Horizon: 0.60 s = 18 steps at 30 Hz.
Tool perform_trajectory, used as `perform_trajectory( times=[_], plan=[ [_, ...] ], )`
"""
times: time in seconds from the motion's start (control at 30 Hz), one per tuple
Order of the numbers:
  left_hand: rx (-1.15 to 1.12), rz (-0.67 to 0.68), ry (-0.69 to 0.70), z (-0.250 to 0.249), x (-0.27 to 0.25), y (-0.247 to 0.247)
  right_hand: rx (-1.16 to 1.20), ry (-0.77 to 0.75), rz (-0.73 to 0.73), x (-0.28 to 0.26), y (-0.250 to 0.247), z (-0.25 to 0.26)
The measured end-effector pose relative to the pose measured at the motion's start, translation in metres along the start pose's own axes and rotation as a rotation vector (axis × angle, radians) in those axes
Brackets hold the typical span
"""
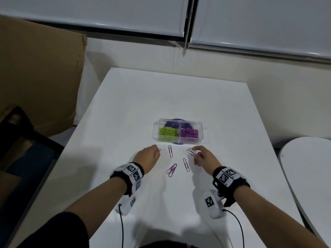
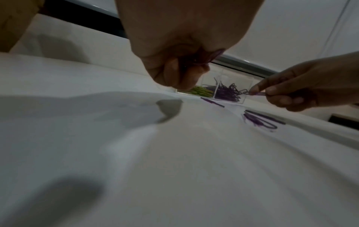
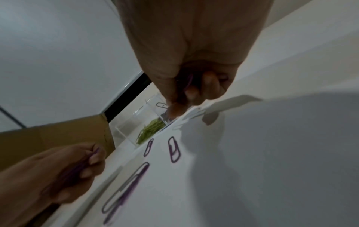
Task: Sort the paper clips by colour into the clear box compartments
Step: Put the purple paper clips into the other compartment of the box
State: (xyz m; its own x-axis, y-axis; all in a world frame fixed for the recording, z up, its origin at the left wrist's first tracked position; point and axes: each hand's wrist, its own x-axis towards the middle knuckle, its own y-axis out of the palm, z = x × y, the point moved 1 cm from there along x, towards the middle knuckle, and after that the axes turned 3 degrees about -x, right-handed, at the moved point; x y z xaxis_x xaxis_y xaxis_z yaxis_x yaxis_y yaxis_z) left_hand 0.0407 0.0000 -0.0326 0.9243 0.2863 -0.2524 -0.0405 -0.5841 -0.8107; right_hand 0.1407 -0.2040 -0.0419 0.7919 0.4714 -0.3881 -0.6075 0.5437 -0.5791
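Wire clips [image 1: 190, 152] between curled fingers [image 1: 197, 149]

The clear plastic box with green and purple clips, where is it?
In the head view, the clear plastic compartment box sits mid-table, just beyond both hands.

Four loose purple clips [image 1: 170, 151], one box [image 1: 202, 129]

An office-like room: a plain white bench [image 1: 136, 104] stands against a window covered by grey roller blinds [image 1: 89, 13] with a bead chain [image 1: 187, 33] hanging between them. A large cardboard sheet [image 1: 39, 74] leans at the left, a second white table [image 1: 308, 161] sits at the right, and stationery, coloured paper clips [image 1: 179, 134], lies in a clear box [image 1: 203, 129].
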Motion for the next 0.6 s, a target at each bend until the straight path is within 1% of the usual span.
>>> perform_trajectory(
  times=[0.07, 0.1, 0.23, 0.33, 0.4, 0.47, 0.5, 0.53, 0.6],
  plan=[
    [-0.097, 0.000, -0.024, -0.002, 0.004, 0.000, 0.090, 0.055, 0.008, 0.003, 0.002, 0.000],
    [-0.180, 0.014, -0.033, -0.003, 0.006, 0.001, 0.147, 0.092, 0.010, 0.004, 0.003, 0.001],
    [-0.570, 0.134, -0.077, -0.007, 0.013, 0.006, 0.323, 0.219, 0.026, 0.005, 0.003, 0.005],
    [-0.693, 0.171, -0.105, -0.008, 0.015, 0.009, 0.365, 0.267, 0.032, 0.005, 0.000, 0.005],
    [-0.670, 0.179, -0.095, -0.009, 0.015, 0.010, 0.380, 0.304, 0.045, 0.005, -0.001, 0.004],
    [-0.547, 0.195, -0.087, -0.010, 0.014, 0.010, 0.344, 0.325, 0.068, 0.004, -0.001, 0.006],
    [-0.463, 0.205, -0.087, -0.012, 0.013, 0.010, 0.268, 0.313, 0.075, 0.003, -0.001, 0.008],
    [-0.378, 0.211, -0.085, -0.013, 0.012, 0.011, 0.140, 0.284, 0.079, 0.003, 0.000, 0.010],
    [-0.228, 0.216, -0.091, -0.018, 0.009, 0.010, -0.182, 0.210, 0.067, 0.001, 0.004, 0.011]
  ],
)
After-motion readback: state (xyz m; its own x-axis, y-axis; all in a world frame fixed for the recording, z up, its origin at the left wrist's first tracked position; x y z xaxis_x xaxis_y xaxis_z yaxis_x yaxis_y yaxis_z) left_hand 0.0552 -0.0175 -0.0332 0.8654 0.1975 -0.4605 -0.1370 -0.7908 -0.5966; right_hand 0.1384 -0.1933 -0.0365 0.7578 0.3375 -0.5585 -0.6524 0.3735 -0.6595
